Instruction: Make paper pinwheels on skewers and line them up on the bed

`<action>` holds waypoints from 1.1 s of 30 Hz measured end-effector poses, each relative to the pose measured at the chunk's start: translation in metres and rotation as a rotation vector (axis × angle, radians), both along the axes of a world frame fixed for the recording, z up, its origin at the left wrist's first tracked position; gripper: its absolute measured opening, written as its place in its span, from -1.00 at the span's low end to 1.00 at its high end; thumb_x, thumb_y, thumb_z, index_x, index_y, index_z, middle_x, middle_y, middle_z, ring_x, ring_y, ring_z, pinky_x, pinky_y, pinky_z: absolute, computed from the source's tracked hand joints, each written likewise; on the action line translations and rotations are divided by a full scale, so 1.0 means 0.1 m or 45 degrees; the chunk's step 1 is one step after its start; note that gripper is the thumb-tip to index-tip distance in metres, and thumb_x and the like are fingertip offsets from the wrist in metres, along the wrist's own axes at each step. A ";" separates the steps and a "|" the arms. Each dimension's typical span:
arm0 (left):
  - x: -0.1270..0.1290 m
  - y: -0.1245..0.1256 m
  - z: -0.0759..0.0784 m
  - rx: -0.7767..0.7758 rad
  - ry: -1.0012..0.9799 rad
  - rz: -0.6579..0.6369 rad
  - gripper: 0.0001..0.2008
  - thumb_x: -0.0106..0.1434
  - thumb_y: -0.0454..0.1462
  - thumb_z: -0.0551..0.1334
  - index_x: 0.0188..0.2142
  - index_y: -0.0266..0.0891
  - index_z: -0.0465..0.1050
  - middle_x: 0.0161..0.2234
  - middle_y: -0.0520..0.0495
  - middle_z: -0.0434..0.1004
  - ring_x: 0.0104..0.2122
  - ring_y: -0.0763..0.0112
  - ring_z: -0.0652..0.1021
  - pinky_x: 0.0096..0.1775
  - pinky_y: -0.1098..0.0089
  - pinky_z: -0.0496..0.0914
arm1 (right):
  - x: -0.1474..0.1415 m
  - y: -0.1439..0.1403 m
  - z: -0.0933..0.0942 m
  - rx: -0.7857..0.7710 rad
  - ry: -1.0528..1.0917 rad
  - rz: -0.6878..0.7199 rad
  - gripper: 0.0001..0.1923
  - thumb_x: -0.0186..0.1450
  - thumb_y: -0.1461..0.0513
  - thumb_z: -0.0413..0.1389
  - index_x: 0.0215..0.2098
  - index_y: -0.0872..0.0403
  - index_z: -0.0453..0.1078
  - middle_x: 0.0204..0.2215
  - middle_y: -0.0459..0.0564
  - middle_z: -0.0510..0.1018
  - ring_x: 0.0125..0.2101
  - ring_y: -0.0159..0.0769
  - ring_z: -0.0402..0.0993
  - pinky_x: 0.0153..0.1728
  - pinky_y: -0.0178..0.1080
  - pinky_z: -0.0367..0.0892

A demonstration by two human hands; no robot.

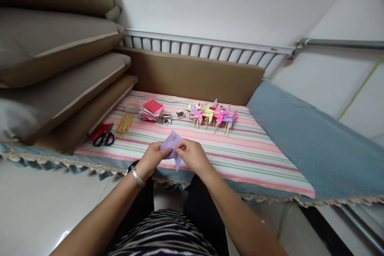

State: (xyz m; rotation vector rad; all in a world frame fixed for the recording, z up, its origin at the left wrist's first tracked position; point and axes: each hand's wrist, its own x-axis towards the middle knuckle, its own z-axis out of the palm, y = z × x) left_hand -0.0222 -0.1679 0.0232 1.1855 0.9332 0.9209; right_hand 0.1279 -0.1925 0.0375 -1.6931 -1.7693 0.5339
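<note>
Between both hands, above the front edge of the striped cloth, is a purple paper square with cut, parted corners. My left hand grips it from the left, its thumb lying on the paper. On the right side, my right hand pinches part of the same paper with thumb and fingertips. One pointed flap hangs down below the fingers. Beyond the hands stands a cluster of finished paper pinwheels in pink, yellow and purple on sticks. A stack of coloured paper squares lies farther left.
Two small metal-and-white boxes sit near the paper stack. Left of them lie a bundle of wooden sticks and black-handled scissors. Tall cushions are piled at left. A brown board leans on the back rail.
</note>
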 end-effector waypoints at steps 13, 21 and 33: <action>0.02 0.01 0.03 0.044 0.157 0.060 -0.83 -0.22 -0.34 0.36 -0.52 -0.34 0.51 -0.64 0.07 0.44 -0.60 0.48 0.37 -0.47 0.46 0.23 | -0.07 0.01 -0.04 -0.004 -0.064 -0.039 -0.91 0.10 0.30 0.09 -0.52 0.03 0.42 -0.54 -0.10 0.56 -0.52 -0.35 0.44 -0.52 -0.36 0.18; -0.08 0.12 -0.01 0.033 0.245 0.034 -0.79 -0.24 -0.41 0.31 -0.48 -0.32 0.51 -0.61 0.06 0.47 -0.56 0.41 0.42 -0.44 0.44 0.26 | 0.11 0.08 0.00 0.064 0.222 -0.093 -0.51 0.00 0.29 0.20 -0.07 0.03 0.34 -0.26 0.00 0.52 -0.24 -0.24 0.45 -0.26 -0.21 0.31; -0.09 0.22 0.07 0.003 0.218 -0.189 -0.77 -0.23 -0.43 0.34 -0.46 -0.32 0.50 -0.55 0.02 0.48 -0.54 0.42 0.44 -0.44 0.44 0.29 | 0.06 0.20 -0.14 -0.285 0.754 0.116 -0.54 -0.15 0.35 0.20 -0.23 0.09 0.41 -0.38 -0.11 0.53 -0.40 -0.29 0.41 -0.41 -0.31 0.28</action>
